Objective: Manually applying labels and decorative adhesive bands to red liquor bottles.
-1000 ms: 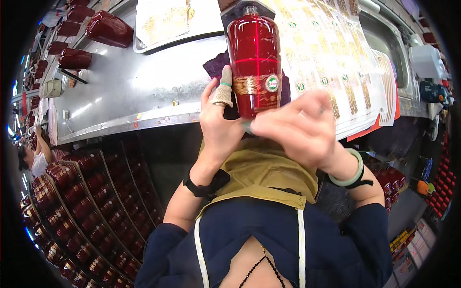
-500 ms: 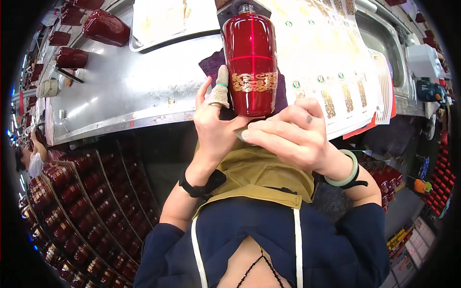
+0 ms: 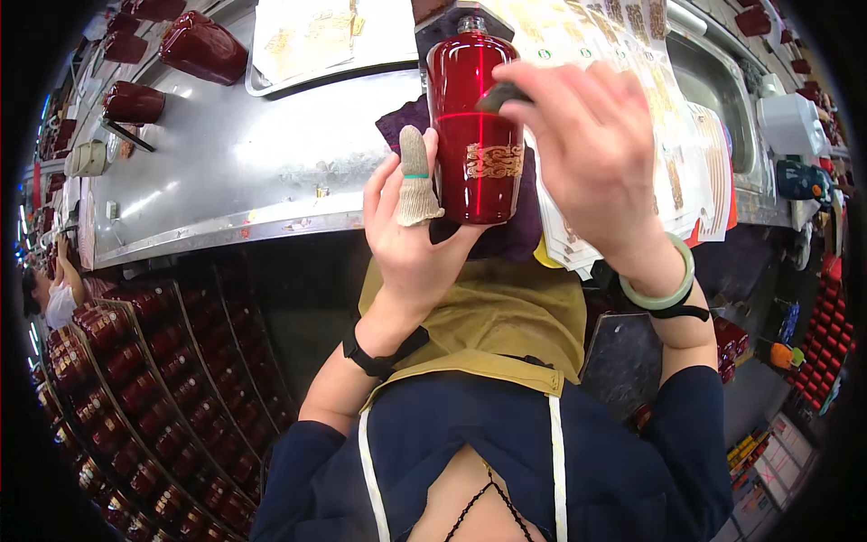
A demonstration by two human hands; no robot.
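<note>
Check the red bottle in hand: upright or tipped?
Upright: red bottle stands neck-up, left hand gripping its base, right hand at its side.

Red bottle [image 3: 476, 135]: glass, glossy, catching a bright streak of light; gold label band [image 3: 494, 161] looking metallic and embossed. Finger cot [image 3: 415, 181] on the left hand [image 3: 411, 239]: knitted cloth, matt, coarse. Worktable [image 3: 226, 172]: brushed steel, shining, scuffed along its near edge. Label sheets [image 3: 668, 117] at the right end: glossy paper, gold print glinting. Bangle [image 3: 668, 289] at the right wrist: smooth, polished, pale green stone-like. Apron [image 3: 497, 316]: matt ochre cloth.
</note>
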